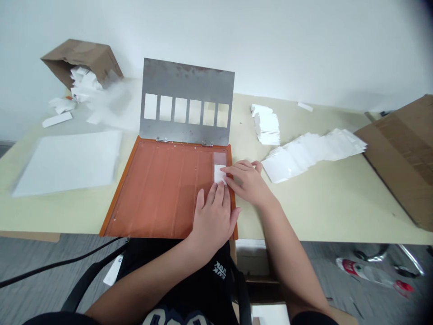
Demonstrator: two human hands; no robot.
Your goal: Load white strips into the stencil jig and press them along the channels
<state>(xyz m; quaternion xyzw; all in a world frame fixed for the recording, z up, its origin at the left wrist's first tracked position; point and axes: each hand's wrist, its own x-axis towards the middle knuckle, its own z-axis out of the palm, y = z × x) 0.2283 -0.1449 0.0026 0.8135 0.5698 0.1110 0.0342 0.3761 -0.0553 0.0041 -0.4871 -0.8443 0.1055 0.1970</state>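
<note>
A small white card [219,173] lies near the right side of the orange-brown board [162,189], just below a pale translucent strip [219,158]. My left hand [214,216] rests flat on the board, fingers stretched out, their tips at the card's lower edge. From the right, my right hand [246,183] holds the card's right edge with index finger and thumb; its other fingers are bent. Hinged to the board's back edge, a grey metal plate [189,79] with a row of several rectangular windows stands raised.
Right of the board are a stack of white cards [267,127] and a fanned row of white sheets [304,153]. A cardboard box [406,158] stands far right. Left lie translucent sheets [71,162] and an open brown box [88,54] with white scraps.
</note>
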